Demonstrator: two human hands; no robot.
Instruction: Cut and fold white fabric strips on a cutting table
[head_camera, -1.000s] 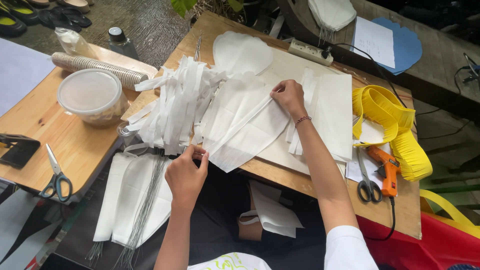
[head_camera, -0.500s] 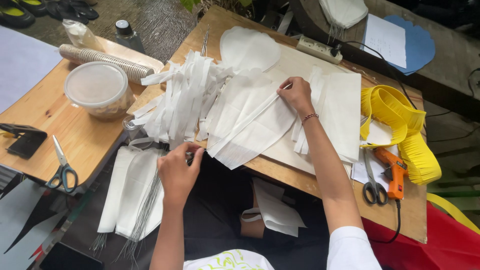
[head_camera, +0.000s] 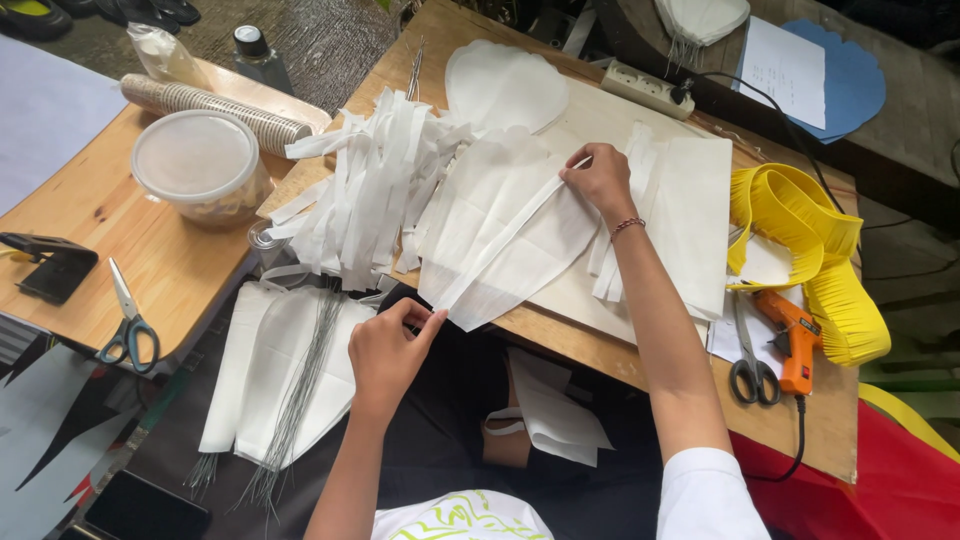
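Observation:
My left hand (head_camera: 388, 352) pinches the near end of a long white paper strip (head_camera: 500, 240) at the table's front edge. My right hand (head_camera: 600, 180) presses the far end of the same strip down onto a white petal-shaped paper piece (head_camera: 540, 250) lying on a wooden table (head_camera: 800, 430). The strip runs diagonally across that piece. A heap of loose white paper strips (head_camera: 370, 190) lies just left of it, and another rounded white piece (head_camera: 505, 85) lies beyond.
Orange glue gun (head_camera: 795, 340) and grey scissors (head_camera: 750, 370) lie at the right, beside folded yellow paper (head_camera: 800, 220). A lidded plastic tub (head_camera: 200, 165) and blue-handled scissors (head_camera: 128, 330) sit on the left table. White petals with thin wires (head_camera: 290, 380) rest on my lap.
My left hand has shifted slightly right along the front edge and now pinches the strip's near end, pulling it straight. My right hand stays pressed on the far end.

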